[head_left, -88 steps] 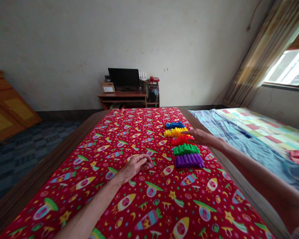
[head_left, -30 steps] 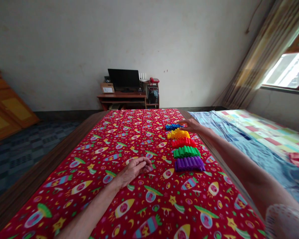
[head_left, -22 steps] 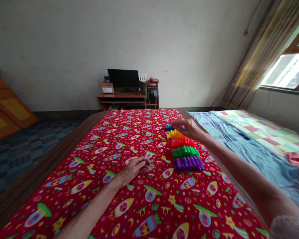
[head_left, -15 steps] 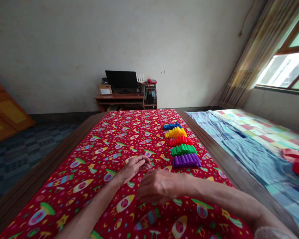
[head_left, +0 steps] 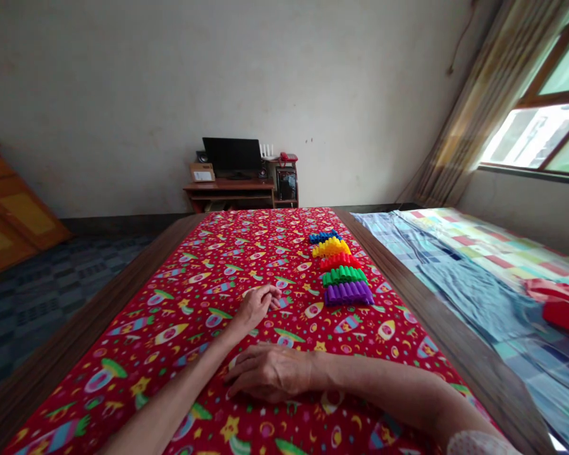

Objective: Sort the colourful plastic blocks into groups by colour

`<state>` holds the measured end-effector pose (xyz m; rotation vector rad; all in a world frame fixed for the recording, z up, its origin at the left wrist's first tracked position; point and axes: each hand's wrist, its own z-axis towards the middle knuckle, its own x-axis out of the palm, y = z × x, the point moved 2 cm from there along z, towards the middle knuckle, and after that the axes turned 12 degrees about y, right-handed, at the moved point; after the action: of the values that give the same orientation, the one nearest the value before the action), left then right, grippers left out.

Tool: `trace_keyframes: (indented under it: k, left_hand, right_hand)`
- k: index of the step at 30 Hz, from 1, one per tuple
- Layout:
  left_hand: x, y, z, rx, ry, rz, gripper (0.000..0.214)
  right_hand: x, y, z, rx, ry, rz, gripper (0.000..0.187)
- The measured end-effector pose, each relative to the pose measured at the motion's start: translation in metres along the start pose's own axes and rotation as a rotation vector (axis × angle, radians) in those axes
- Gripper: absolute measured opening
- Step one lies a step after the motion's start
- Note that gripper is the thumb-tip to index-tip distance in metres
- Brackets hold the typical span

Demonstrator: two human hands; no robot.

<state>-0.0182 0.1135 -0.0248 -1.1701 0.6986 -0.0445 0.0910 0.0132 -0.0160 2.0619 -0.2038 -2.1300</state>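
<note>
My left hand (head_left: 256, 306) rests on its side on the red patterned cloth (head_left: 180, 385), fingers loosely bent and nothing visible in them. Nearer to me, my right hand (head_left: 271, 373) lies palm down on the same cloth, its fingers stretched out to the left. Beyond both hands, to the right, short tube-like pieces lie side by side in colour rows. Closest is the purple row (head_left: 348, 293), then the green row (head_left: 344, 275), the red row (head_left: 339, 261), the yellow row (head_left: 330, 247) and the blue row (head_left: 324, 237). Neither hand touches them.
Dark wooden edges (head_left: 398, 278) border the cloth. On the right is a bed with a checked cover (head_left: 497, 253) and a red item (head_left: 566, 316) on it. A desk (head_left: 230, 184) with a monitor (head_left: 232, 157) stands by the far wall; a wooden cabinet (head_left: 16, 208) is at left.
My right hand has moved left and down onto the cloth, its fingers now extended. My left hand has shifted only slightly. The coloured rows keep their arrangement; the view has moved a little.
</note>
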Motion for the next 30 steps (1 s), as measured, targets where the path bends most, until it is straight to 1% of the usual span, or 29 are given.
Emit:
trace_keyframes:
  k: [4, 9, 12, 14, 18, 22, 27, 30]
  left_hand:
    - [0.001, -0.002, -0.018, 0.016, -0.020, 0.131, 0.017]
    - [0.001, 0.003, -0.052, 0.044, -0.067, 0.417, 0.029]
    - [-0.004, 0.006, -0.063, 0.043, -0.098, 0.414, 0.032]
    - [-0.006, 0.004, -0.066, 0.035, -0.115, 0.382, 0.033]
    - [-0.007, -0.007, -0.065, 0.020, -0.092, 0.383, 0.030]
    - [-0.007, -0.014, -0.065, 0.027, -0.136, 0.402, 0.030]
    - [-0.009, -0.019, -0.067, -0.006, -0.105, 0.421, 0.028]
    - [-0.010, -0.018, -0.069, -0.009, -0.102, 0.441, 0.029]
  right_hand:
    - [0.001, 0.001, 0.000, -0.012, -0.005, -0.010, 0.030]
    - [-0.004, 0.006, -0.002, -0.009, 0.018, -0.051, 0.032]
    - [-0.007, 0.008, -0.002, 0.004, 0.029, -0.078, 0.031]
    - [-0.007, 0.007, -0.002, 0.004, 0.024, -0.092, 0.031]
    - [-0.005, 0.004, -0.001, -0.027, 0.001, -0.102, 0.031]
    - [-0.003, 0.003, -0.001, -0.042, -0.008, -0.111, 0.031]
    - [-0.002, 0.004, 0.000, -0.048, -0.015, -0.113, 0.032]
    - [-0.001, 0.003, 0.002, -0.047, -0.014, -0.116, 0.030]
